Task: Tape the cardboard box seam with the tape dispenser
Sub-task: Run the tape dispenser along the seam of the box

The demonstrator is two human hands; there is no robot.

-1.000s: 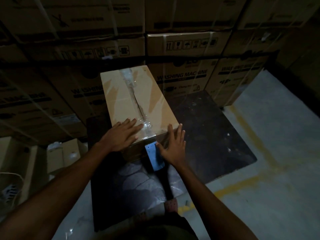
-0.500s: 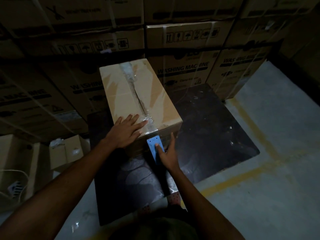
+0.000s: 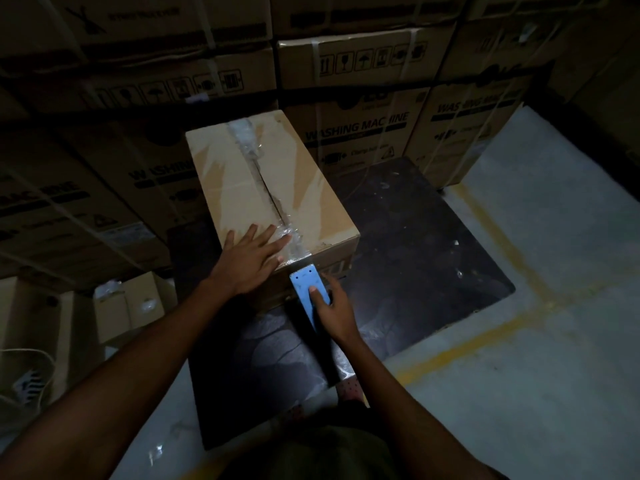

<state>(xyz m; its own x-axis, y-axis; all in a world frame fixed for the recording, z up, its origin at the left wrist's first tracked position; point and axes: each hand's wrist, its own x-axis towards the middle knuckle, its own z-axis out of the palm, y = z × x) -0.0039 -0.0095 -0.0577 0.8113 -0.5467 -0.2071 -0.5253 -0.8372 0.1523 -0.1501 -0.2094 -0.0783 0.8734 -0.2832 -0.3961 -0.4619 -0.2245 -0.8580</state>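
Note:
A plain cardboard box (image 3: 242,188) stands on a dark mat, its top seam (image 3: 268,192) running away from me with crinkled clear tape at the far end and the near end. My left hand (image 3: 247,259) lies flat, fingers spread, on the box's near top edge just left of the seam. My right hand (image 3: 334,308) holds a blue tape dispenser (image 3: 308,284) against the box's near face, its toothed edge pointing up at the taped near edge. My thumb rests on the blue plate.
Large washing machine cartons (image 3: 356,129) are stacked in a wall behind and to the left of the box. The dark mat (image 3: 415,244) extends right over a pale floor with yellow lines (image 3: 467,344). Small cartons (image 3: 131,306) and a cord lie at the left.
My right hand went from lying flat on the box's near edge to gripping the blue dispenser lower on the near face. My left hand has stayed flat on the box top.

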